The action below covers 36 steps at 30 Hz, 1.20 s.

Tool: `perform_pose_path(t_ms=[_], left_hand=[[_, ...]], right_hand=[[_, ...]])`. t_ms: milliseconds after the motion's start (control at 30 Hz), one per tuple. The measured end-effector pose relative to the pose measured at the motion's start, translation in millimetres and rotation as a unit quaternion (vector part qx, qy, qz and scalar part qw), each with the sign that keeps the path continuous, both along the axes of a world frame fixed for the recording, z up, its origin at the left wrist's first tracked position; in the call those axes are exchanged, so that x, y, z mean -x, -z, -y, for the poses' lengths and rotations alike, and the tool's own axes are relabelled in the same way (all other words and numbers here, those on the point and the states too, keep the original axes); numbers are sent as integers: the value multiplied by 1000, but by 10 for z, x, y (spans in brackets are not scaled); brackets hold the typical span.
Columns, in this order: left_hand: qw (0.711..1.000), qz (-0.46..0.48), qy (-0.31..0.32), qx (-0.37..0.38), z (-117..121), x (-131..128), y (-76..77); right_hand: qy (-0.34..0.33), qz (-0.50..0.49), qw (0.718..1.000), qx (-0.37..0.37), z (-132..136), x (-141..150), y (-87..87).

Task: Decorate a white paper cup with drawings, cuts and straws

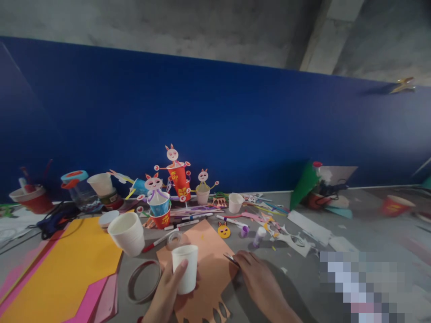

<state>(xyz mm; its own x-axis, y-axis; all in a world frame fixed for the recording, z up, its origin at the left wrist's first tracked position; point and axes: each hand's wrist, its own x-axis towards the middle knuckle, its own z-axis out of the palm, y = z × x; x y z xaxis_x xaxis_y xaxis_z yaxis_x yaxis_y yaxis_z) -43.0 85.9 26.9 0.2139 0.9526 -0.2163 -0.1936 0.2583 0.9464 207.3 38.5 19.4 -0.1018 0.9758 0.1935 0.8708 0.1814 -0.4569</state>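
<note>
My left hand is wrapped round a white paper cup, holding it upright over an orange paper sheet with shapes cut from its near edge. My right hand rests on the sheet's right edge, fingers pinched on a thin dark tool that I cannot name. A second white cup lies tilted to the left. A roll of tape lies beside my left wrist.
Paper-cup bunny figures stand at the back against a blue wall. Yellow and pink sheets cover the left. Markers, glue sticks and paper scraps litter the middle. A red cup stands far right.
</note>
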Motion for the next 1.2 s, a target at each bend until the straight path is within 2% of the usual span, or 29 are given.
perform_pose_path(t_ms=[133,233,300,367,433,533,600,667,733,800,867,933,1100,1200], left_hand=[[1000,-9,-2,-22,11,-54,72],[996,-38,-34,-80,-15,-67,151],[992,-65,-22,-110,-42,-52,201],[988,-88,18,-128,-57,-35,234],[983,-101,49,-145,-53,-32,244],[980,-102,45,-164,-24,-54,231],[982,-98,36,-157,-9,-69,225],[984,-97,35,-144,-5,-71,227],[985,-92,37,-144,-8,-64,233],[984,-87,45,-152,-14,-55,238],[982,-86,52,-160,-15,-51,237],[982,-90,55,-159,-11,-54,230],[986,-83,73,-128,-2,-54,179],[985,-81,95,-120,-8,-39,148]], right_hand=[[-8,-3,1000,1,-44,121,-69],[-43,-17,999,-1,-49,206,-105],[-69,-18,997,-21,-105,181,-178],[-72,0,996,-57,-249,62,-347],[-27,42,995,-91,-495,-134,-610],[44,116,990,-61,-998,-449,-1009],[57,130,989,-39,-1340,-586,-1138],[60,144,988,-11,-1625,-635,-1118],[49,153,987,14,-1823,-622,-999],[30,156,987,30,-1934,-611,-874],[24,156,987,40,-1972,-664,-830],[39,152,987,34,-1959,-808,-901],[135,131,982,-32,-1878,-1259,-1306],[139,119,982,-48,-1875,-1289,-1335]])
